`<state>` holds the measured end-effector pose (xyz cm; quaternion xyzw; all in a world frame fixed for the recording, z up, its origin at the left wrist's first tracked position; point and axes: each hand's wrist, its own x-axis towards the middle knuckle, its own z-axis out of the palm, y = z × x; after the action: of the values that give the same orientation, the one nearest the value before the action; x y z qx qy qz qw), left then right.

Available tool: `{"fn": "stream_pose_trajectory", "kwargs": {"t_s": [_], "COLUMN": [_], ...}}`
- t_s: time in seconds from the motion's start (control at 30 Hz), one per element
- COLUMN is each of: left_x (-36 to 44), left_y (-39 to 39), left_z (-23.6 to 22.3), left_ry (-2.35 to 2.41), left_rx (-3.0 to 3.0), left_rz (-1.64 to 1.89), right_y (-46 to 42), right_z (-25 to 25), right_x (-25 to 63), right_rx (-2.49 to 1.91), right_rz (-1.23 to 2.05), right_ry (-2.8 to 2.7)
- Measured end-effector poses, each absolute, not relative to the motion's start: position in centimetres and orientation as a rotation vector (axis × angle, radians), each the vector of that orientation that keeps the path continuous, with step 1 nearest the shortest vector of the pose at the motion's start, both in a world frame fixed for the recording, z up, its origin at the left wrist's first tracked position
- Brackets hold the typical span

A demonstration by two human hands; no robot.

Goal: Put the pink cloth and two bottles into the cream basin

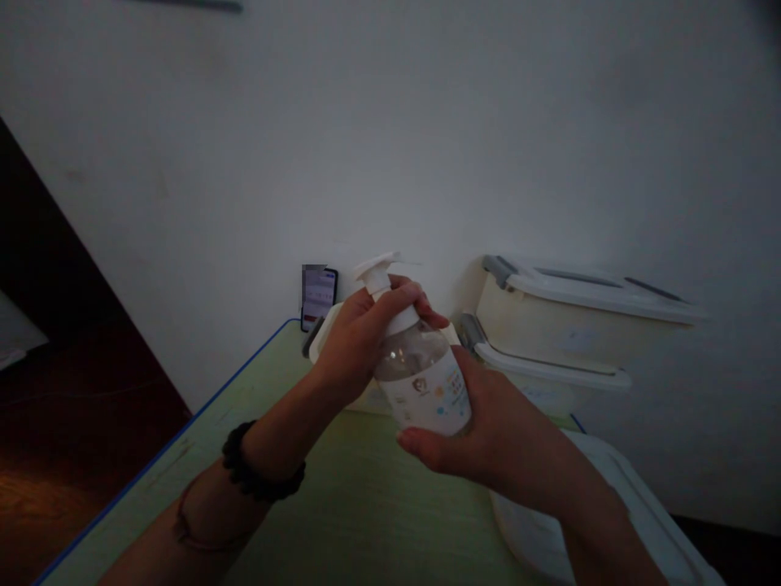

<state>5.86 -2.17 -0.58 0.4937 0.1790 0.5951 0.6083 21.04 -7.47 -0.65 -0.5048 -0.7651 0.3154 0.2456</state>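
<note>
A clear pump bottle (424, 387) with a white pump head and a white printed label is held tilted above the table, its top leaning left. My left hand (359, 334) is closed around the white collar just below the pump head. Lower down, my right hand (482, 415) wraps the bottle's body near its base, with the thumb across the bottom of the label. Liquid shows through the clear part above the label. The fingers of my right hand behind the bottle are hidden.
A green table (342, 505) with a blue edge stands against the white wall. A phone (319, 301) leans upright at the back. Lidded storage boxes (549, 321) are stacked at the right, with a white lid (598, 480) in front. Behind my hands, another white container is partly hidden.
</note>
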Motion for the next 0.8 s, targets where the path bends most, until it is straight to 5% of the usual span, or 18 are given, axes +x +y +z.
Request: {"fn": "stream_pose_trajectory", "kwargs": {"t_s": [0.13,0.33,0.8], "left_x": [5.9,6.6,6.1], "left_y": [-2.0,-3.1,-3.2], "left_z": [-0.9,-0.6,0.1], "left_ry": [0.177,-0.005,0.265], "left_rx": [1.103,1.026,1.118], "left_rz": [1.362,1.413,1.426], "right_y": [-7.6,-6.4,-7.2], "right_z": [-0.4,-0.9,-0.5], "right_x": [21.3,22.4,21.0], "right_rx": [-1.275,-0.777,-0.911], "right_rz": [0.932,1.656,1.462], "right_ry": [-2.082,-1.888,-1.858]}}
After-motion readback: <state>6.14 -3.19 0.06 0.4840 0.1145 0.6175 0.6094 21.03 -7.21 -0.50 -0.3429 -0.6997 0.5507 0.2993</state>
